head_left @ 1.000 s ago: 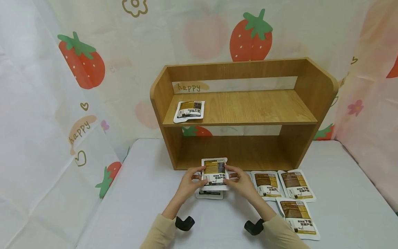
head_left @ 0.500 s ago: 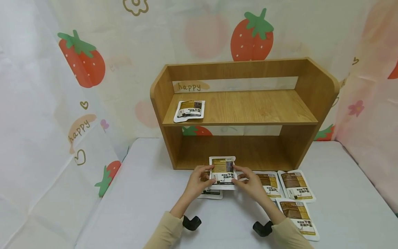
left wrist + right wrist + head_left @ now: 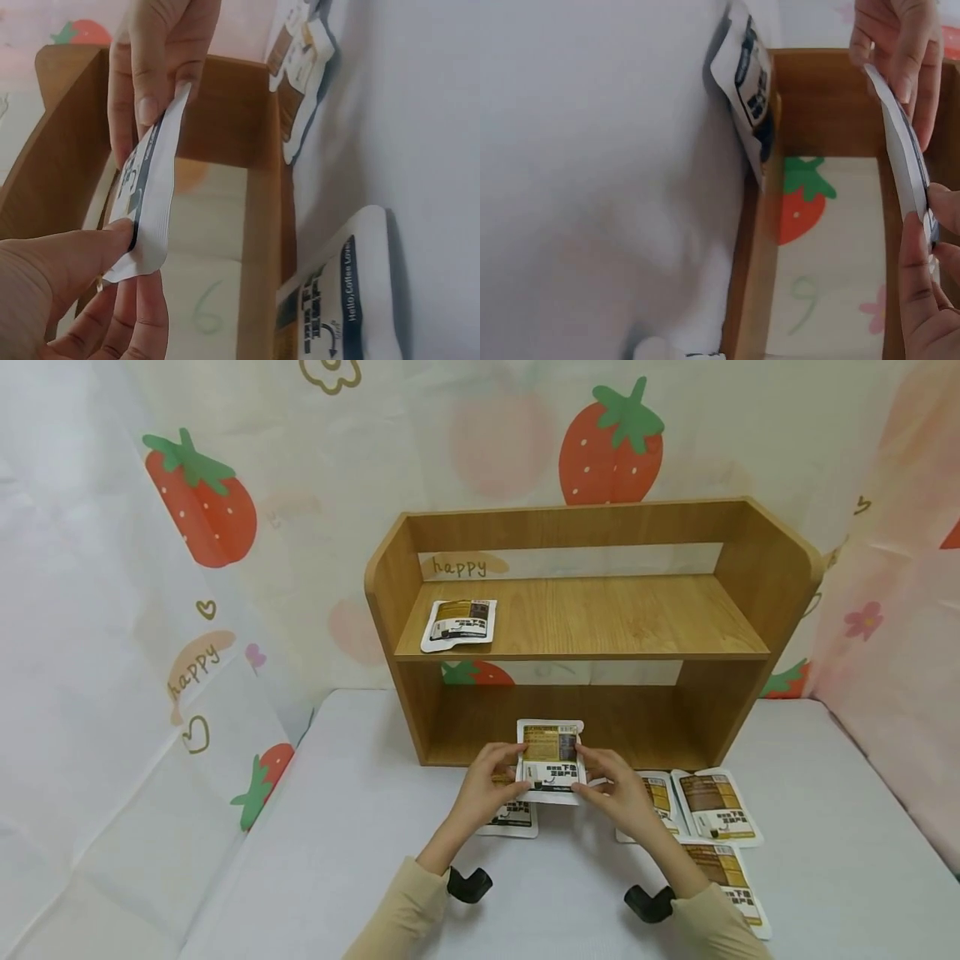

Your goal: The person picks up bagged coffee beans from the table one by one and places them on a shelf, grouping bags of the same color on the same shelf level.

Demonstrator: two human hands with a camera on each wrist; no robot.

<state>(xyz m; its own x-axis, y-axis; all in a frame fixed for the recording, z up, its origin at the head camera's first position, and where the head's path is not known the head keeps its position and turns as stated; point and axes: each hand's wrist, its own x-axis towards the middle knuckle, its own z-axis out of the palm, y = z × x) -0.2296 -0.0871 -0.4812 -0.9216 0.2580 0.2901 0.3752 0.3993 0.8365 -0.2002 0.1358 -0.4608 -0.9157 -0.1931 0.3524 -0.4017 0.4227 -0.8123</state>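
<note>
In the head view a flat white, brown and gold coffee pouch (image 3: 551, 760) is pinched by its two side edges, in front of the wooden shelf's lower level. My left hand (image 3: 491, 785) grips its left edge, thumb on the printed face and fingers behind. My right hand (image 3: 618, 789) grips the opposite edge the same way. Both wrist views show the pouch (image 3: 154, 187) between thumbs and fingers, raised off the table. Beneath my left hand a second pouch (image 3: 517, 818) lies on the table, partly hidden. Another pouch (image 3: 459, 625) lies at the left of the upper shelf.
The two-level wooden shelf (image 3: 592, 656) stands at the back of the white table (image 3: 337, 877). Right of my hands lie a pouch (image 3: 663, 797) partly covered by my arm, another pouch (image 3: 717, 806) and a nearer pouch (image 3: 731, 885). A strawberry-print cloth (image 3: 360, 460) hangs behind.
Both hands have carried the held pouch to the right and up, toward the shelf's lower level. More of the pouch lying on the table shows on its left side.
</note>
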